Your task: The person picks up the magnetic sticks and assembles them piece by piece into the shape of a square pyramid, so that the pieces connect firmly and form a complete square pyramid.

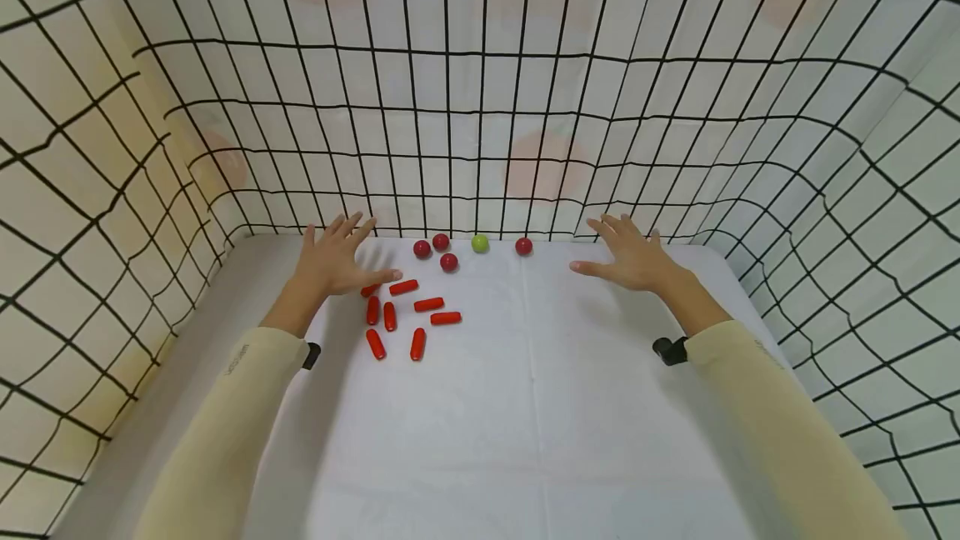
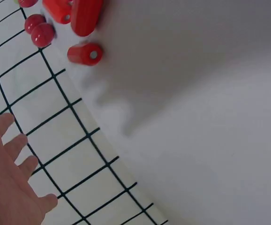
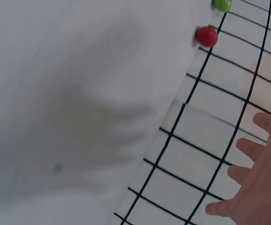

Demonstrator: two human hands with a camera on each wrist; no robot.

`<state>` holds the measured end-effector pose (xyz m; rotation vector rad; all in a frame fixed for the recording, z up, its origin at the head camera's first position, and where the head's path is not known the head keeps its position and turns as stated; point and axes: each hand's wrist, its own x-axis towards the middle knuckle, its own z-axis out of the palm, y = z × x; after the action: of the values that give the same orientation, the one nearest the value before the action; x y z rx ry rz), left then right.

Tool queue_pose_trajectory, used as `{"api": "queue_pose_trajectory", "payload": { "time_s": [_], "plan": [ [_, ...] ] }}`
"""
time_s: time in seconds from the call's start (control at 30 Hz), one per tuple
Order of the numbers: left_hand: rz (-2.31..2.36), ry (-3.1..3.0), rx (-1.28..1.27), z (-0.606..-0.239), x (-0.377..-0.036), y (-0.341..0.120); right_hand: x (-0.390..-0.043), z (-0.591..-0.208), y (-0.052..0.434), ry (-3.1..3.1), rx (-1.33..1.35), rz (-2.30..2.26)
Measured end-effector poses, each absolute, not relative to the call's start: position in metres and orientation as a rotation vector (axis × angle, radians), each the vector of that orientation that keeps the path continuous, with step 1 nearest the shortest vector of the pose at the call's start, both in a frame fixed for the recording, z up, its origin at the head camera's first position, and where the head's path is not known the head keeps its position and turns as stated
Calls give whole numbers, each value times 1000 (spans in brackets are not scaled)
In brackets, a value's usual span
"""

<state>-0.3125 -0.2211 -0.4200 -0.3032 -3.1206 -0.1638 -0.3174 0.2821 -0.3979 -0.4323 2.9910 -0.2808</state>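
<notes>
1. Head view: the left hand (image 1: 335, 261) is spread wide above the white surface (image 1: 480, 440), fingers apart and pointing towards the back
2. The right hand (image 1: 628, 258) hangs likewise, fingers and thumb widely parted
3. Eight red cylinders (image 1: 428, 304) lie scattered just beside the left hand, on its inner side; its thumb partly covers one from above, though the left wrist view shows the hand apart from them
4. Four red balls (image 1: 448, 262) and a green ball (image 1: 480, 243) sit near the back edge between the hands, one red ball nearest the right
5. The cylinders look smooth and bright, their visible ends marked with a pale round spot; the balls are glossy, the red ones darker
6. A black wire grid (image 1: 486, 50) encloses the back and both sides, with cylinders and balls within
</notes>
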Motion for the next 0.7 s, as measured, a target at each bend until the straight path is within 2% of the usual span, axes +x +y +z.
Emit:
{"api": "queue_pose_trajectory", "payload": {
  "time_s": [0.2, 0.7],
  "plan": [
    [-297, -3076, -322, -438, -305, -226, -323, -415, 262, 2965, -537, -364],
    [-728, -3143, -159, -470, -294, -229, -346, -468, 212, 2895, -551, -704]
  ]
}}
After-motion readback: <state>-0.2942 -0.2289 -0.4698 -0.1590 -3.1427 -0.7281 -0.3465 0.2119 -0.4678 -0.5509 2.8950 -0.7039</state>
